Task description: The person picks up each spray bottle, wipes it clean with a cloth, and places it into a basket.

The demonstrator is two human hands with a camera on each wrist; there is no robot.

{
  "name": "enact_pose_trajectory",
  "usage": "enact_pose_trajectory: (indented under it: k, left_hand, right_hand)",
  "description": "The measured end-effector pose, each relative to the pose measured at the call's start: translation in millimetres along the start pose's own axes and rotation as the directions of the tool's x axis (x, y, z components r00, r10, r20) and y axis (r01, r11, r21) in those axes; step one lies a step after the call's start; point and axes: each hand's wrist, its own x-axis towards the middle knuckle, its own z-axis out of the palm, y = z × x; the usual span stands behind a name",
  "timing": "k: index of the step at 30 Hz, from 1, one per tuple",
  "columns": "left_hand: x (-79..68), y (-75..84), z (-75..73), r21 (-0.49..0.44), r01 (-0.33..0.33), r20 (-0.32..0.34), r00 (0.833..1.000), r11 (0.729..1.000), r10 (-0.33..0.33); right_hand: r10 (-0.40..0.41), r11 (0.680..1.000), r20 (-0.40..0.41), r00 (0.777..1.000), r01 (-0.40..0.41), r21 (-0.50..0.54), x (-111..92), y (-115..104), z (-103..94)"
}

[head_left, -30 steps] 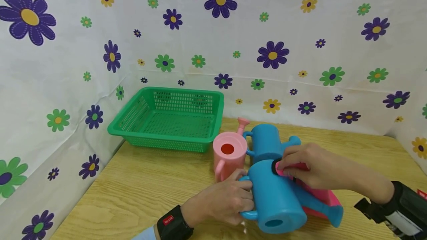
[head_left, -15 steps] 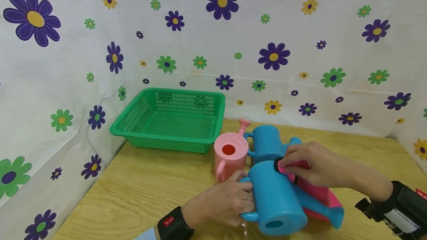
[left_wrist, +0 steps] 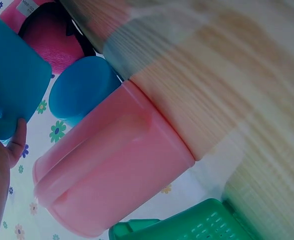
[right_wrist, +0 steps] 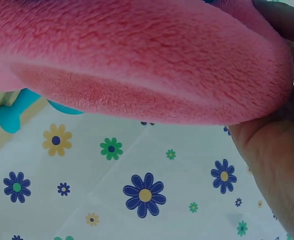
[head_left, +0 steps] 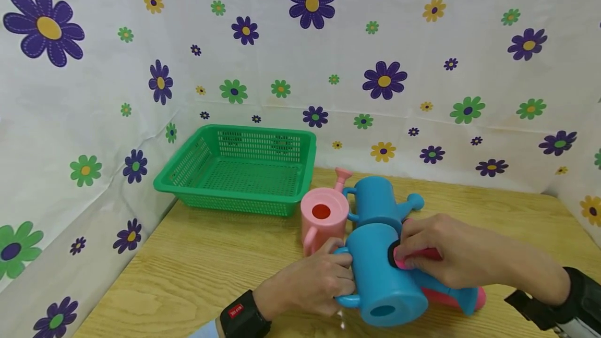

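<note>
My left hand (head_left: 316, 280) grips the handle of a blue watering can (head_left: 382, 275), which is tipped so its round hole faces forward and its spout points right. With my right hand (head_left: 453, 249) I pinch a pink plush cloth with black trim (head_left: 400, 263) against the can's side. Most of the cloth hangs behind the can and its spout. Its fluffy pile (right_wrist: 147, 60) fills the upper right wrist view. In the left wrist view, the black trim and a white label show on the pink cloth (left_wrist: 54, 42).
Just behind stand a pink watering can (head_left: 324, 233) and a second blue watering can (head_left: 374, 200), both upright. A green perforated basket (head_left: 235, 194) sits at the back left of the wooden table (head_left: 202, 260). Flower-printed sheeting (head_left: 263, 56) rises behind and at the left.
My right hand has moved slightly right and down with the cloth along the can's side. The gripped can has shifted a little up and left. The other cans and the basket stay put.
</note>
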Motion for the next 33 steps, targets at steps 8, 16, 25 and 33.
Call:
enact_pose_trajectory:
  k: [8, 16, 25, 33]
  left_hand:
    - [0.5, -1.6, -0.6, 0.011, 0.006, 0.023, 1.000, 1.000, -0.007]
    - [1.1, -0.3, -0.1, -0.003, 0.014, 0.026, 1.000, 1.000, -0.014]
    - [0.7, -1.0, -0.4, 0.007, 0.015, 0.013, 1.000, 1.000, -0.015]
    - [-0.9, 0.7, -1.3, 0.014, 0.009, 0.028, 1.000, 1.000, -0.010]
  right_hand:
    - [-0.018, 0.996, 0.062, 0.998, 0.013, 0.094, -4.0, -8.3, -2.4]
    - [0.017, 0.991, 0.168, 0.986, -0.039, 0.131, -9.4, -10.7, -8.2]
    - [0.005, 0.987, 0.152, 0.988, -0.029, 0.161, -11.4, -6.3, -7.3]
    - [0.010, 0.991, 0.065, 0.998, -0.019, 0.130, -6.7, 6.2, -1.9]
